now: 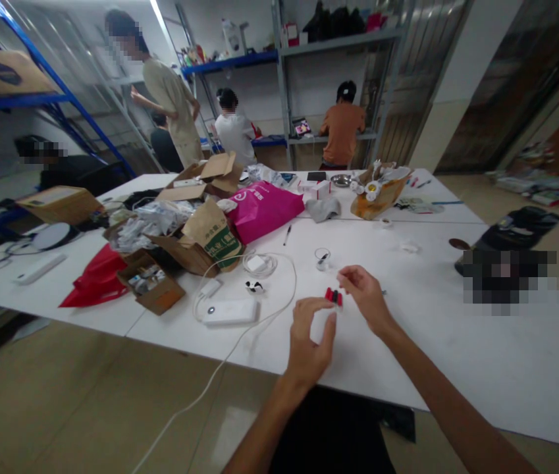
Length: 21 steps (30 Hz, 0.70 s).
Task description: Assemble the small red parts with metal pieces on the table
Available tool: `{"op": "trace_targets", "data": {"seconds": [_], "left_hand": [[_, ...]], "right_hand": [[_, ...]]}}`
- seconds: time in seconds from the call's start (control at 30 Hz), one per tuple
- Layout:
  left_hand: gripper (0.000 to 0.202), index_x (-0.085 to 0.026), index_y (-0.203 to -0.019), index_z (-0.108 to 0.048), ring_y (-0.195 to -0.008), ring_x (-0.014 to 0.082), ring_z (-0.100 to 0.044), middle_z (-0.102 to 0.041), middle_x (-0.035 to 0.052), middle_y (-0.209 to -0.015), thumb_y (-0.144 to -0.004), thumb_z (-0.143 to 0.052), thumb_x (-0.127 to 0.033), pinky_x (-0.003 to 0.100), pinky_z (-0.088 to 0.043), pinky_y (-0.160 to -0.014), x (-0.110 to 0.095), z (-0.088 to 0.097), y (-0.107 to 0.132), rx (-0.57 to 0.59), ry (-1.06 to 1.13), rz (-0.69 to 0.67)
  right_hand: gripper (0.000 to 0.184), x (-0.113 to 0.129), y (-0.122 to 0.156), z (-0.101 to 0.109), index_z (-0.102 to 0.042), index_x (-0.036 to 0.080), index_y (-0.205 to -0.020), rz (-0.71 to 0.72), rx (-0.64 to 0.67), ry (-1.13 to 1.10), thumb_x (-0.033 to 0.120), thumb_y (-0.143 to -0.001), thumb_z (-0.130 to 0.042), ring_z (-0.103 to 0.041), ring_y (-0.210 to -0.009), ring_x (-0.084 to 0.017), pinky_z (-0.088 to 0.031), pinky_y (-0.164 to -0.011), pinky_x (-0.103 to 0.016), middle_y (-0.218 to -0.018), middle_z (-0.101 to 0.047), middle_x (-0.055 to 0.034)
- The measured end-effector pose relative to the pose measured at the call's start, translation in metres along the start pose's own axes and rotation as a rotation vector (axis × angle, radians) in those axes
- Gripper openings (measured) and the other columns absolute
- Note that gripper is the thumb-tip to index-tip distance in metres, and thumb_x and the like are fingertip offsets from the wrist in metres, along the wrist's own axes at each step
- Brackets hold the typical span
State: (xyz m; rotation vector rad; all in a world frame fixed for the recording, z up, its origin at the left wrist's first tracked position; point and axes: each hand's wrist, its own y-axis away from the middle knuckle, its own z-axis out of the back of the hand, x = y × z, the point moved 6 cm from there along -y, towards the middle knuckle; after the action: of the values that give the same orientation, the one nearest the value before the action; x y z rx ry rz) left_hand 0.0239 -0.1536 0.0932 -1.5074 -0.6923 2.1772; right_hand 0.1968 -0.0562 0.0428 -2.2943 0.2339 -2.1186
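Right of the flat white power bank (230, 312), the white tabletop (457, 342) lies bare and open. Just behind the power bank, a coiled white cable (259, 264) and small clear glass cup (322, 258) block passage; torn brown cardboard boxes (195, 243) crowd its left.

small red-black object (333, 296), seemingly pinched above table

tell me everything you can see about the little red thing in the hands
The small red object is red with a dark, blackish part along it; it is too small and blurred to make out parts or material. It is held up just above the white table, near its front edge, pinched by the fingertips of the right hand. The left hand sits just below and beside it, thumb and fingers curled toward it; whether it touches the object is unclear.
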Motion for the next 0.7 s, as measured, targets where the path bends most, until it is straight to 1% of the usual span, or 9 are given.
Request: {"op": "trace_targets", "data": {"seconds": [0.07, 0.13, 0.17, 0.23, 0.3, 0.4, 0.47, 0.57, 0.7], "left_hand": [[0.015, -0.023, -0.118, -0.069, -0.115, 0.0253, -0.066, -0.073, 0.0092, -0.117, -0.104, -0.063, -0.021, 0.046, -0.050, -0.107, 0.022, 0.004, -0.033, 0.008, -0.074, -0.012], [0.012, -0.023, -0.112, -0.073, -0.116, 0.0250, -0.065, -0.073, 0.0087, -0.117, -0.103, -0.064, -0.020, 0.045, -0.048, -0.108, 0.046, -0.001, -0.070, 0.050, -0.159, -0.044], [0.011, -0.022, -0.108, -0.075, -0.116, 0.0248, -0.064, -0.073, 0.0086, -0.116, -0.103, -0.065, -0.020, 0.045, -0.048, -0.108, 0.059, -0.007, -0.088, 0.078, -0.218, -0.052], [0.012, -0.022, -0.104, -0.078, -0.118, 0.0256, -0.062, -0.072, 0.0093, -0.121, -0.100, -0.068, -0.021, 0.046, -0.046, -0.111, 0.085, -0.023, -0.122, 0.161, -0.364, -0.038], [0.013, -0.022, -0.101, -0.081, -0.122, 0.0273, -0.059, -0.071, 0.0105, -0.126, -0.097, -0.069, -0.021, 0.047, -0.045, -0.112, 0.109, -0.044, -0.150, 0.289, -0.495, -0.002], [0.013, -0.020, -0.097, -0.085, -0.123, 0.0308, -0.058, -0.072, 0.0121, -0.126, -0.093, -0.073, -0.021, 0.047, -0.045, -0.111, 0.133, -0.070, -0.174, 0.496, -0.644, 0.071], [0.011, -0.020, -0.093, -0.086, -0.118, 0.0314, -0.061, -0.075, 0.0127, -0.118, -0.089, -0.076, -0.021, 0.045, -0.047, -0.108, 0.140, -0.079, -0.182, 0.589, -0.680, 0.114], [0.011, -0.022, -0.089, -0.087, -0.110, 0.0306, -0.064, -0.078, 0.0114, -0.108, -0.084, -0.078, -0.018, 0.043, -0.049, -0.104, 0.141, -0.085, -0.188, 0.641, -0.676, 0.128], [0.007, -0.023, -0.087, -0.086, -0.108, 0.0306, -0.066, -0.079, 0.0097, -0.103, -0.083, -0.081, -0.020, 0.043, -0.049, -0.105, 0.143, -0.085, -0.191, 0.650, -0.665, 0.133]], "right_hand": [[0.036, 0.009, 0.003, 0.048, -0.066, 0.021, -0.101, 0.231, -0.138, 0.309, 0.055, -0.094, -0.073, -0.063, -0.085, -0.017, -0.049, -0.080, -0.032, -0.094, -0.069, -0.0036], [0.028, 0.009, 0.008, 0.093, -0.067, 0.021, -0.103, 0.392, -0.266, 0.608, 0.049, -0.100, -0.067, -0.059, -0.080, -0.016, -0.047, -0.079, -0.032, -0.092, -0.068, -0.0033], [0.025, 0.006, 0.010, 0.113, -0.066, 0.021, -0.104, 0.452, -0.297, 0.717, 0.046, -0.102, -0.064, -0.057, -0.077, -0.016, -0.047, -0.078, -0.032, -0.091, -0.068, -0.0033], [0.023, -0.008, 0.013, 0.144, -0.065, 0.021, -0.104, 0.521, -0.304, 0.869, 0.042, -0.104, -0.060, -0.058, -0.077, -0.016, -0.046, -0.075, -0.032, -0.091, -0.067, -0.0038], [0.020, -0.023, 0.016, 0.164, -0.064, 0.020, -0.105, 0.556, -0.275, 0.968, 0.039, -0.106, -0.056, -0.062, -0.082, -0.018, -0.048, -0.077, -0.032, -0.093, -0.066, -0.0050], [0.015, -0.035, 0.022, 0.177, -0.063, 0.020, -0.104, 0.612, -0.253, 1.018, 0.034, -0.106, -0.055, -0.063, -0.082, -0.017, -0.049, -0.079, -0.032, -0.092, -0.065, -0.0045], [0.012, -0.037, 0.023, 0.178, -0.063, 0.020, -0.104, 0.635, -0.246, 1.010, 0.031, -0.106, -0.056, -0.062, -0.081, -0.017, -0.049, -0.078, -0.031, -0.091, -0.064, -0.0040], [0.010, -0.037, 0.023, 0.175, -0.063, 0.020, -0.105, 0.653, -0.220, 0.995, 0.029, -0.105, -0.057, -0.063, -0.082, -0.016, -0.049, -0.078, -0.030, -0.093, -0.065, -0.0038], [0.010, -0.033, 0.023, 0.175, -0.064, 0.020, -0.104, 0.655, -0.239, 0.961, 0.029, -0.105, -0.058, -0.063, -0.080, -0.015, -0.048, -0.076, -0.029, -0.093, -0.066, -0.0032]]}}
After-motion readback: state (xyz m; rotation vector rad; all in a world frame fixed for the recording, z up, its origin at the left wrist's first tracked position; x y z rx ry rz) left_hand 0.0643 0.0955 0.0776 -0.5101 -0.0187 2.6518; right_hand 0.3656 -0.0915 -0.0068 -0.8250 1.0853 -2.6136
